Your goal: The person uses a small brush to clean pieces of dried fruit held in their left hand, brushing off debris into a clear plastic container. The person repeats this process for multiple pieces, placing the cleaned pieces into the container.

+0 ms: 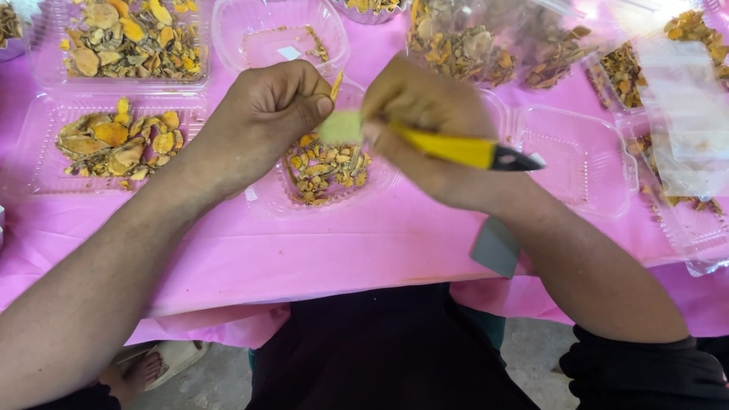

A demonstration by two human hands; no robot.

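My left hand (266, 114) is closed around a thin yellow-orange strip (336, 83) that sticks up beside the thumb. My right hand (429, 114) grips a tool with a yellow and black handle (463, 152) pointing right. Between the two hands sits a blurred pale green piece (342, 127), touched by both; the tool's working end is hidden there. Both hands hover over a clear plastic tray (266, 199) holding several orange-yellow dried pieces (323, 167) on the pink tablecloth (319, 250).
Clear trays of dried orange slices stand at left (42, 178) and far left (53, 72). A nearly bare tray (250, 45) sits behind, another bare tray (607, 178) at right. Plastic bags of dried pieces (486, 42) lie at back right. The table edge runs near my lap.
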